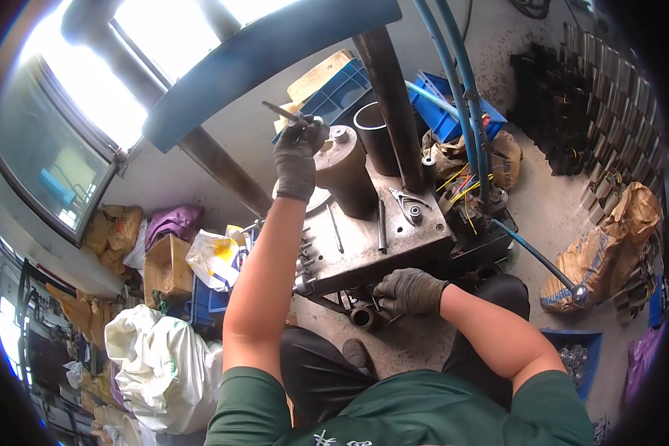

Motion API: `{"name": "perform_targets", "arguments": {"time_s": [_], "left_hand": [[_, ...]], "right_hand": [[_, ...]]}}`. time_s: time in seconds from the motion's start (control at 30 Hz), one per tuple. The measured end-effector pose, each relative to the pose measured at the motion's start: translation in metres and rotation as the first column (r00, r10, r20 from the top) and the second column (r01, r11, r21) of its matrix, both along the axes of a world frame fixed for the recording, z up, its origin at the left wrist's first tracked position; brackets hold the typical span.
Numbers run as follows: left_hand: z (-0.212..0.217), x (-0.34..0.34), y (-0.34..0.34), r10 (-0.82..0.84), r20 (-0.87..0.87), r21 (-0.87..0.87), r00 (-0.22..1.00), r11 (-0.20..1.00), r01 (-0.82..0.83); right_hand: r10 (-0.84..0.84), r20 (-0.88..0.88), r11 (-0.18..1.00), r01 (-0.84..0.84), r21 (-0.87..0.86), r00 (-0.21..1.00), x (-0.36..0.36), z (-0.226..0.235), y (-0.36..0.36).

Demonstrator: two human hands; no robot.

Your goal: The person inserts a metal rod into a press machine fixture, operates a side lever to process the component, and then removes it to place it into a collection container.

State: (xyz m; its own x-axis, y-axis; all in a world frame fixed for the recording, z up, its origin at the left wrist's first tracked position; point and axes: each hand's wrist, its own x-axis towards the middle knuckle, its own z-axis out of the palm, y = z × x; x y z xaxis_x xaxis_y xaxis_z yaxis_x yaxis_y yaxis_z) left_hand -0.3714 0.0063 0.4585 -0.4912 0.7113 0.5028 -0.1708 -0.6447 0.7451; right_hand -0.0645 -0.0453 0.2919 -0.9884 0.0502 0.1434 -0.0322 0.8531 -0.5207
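Observation:
My left hand [297, 156], in a dark grey work glove, is raised at the left side of a steel cylinder [346, 175] on the machine bed [357, 245]. Its fingers are closed around a thin dark metal rod [279, 111] that points up and left. Low at the bed's front edge is my right hand [412, 291], also gloved, with curled fingers; what they hold, if anything, is hidden. On the bed lie a slim rod [335, 227], a thicker dark bar [382, 226] and a pair of pliers [401, 202] beside a small metal ring [416, 214].
Dark pillars [390, 111] and a blue crossbeam [267, 67] frame the bed. Blue hoses [461, 89] and a lever with a dark knob [579, 293] are at the right. Metal parts [613, 97] are stacked far right; white sacks [160, 364] lie left.

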Motion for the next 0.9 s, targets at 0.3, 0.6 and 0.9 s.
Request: {"name": "perform_targets", "arguments": {"time_s": [0.3,0.6,0.9], "left_hand": [[0.000,0.015,0.046,0.212,-0.099,-0.141,0.972,0.964,-0.225],[0.008,0.016,0.043,0.158,-0.113,-0.268,0.981,0.946,-0.183],[0.010,0.027,0.045,0.245,-0.204,-0.316,0.948,0.900,-0.301]], "right_hand": [[0.019,0.112,0.999,-0.023,0.035,0.994,-0.002,0.000,-0.002],[0.072,0.277,0.988,-0.107,0.112,0.958,0.014,0.023,-0.013],[0.023,-0.064,0.993,-0.016,0.121,0.998,0.088,0.091,-0.011]]}}
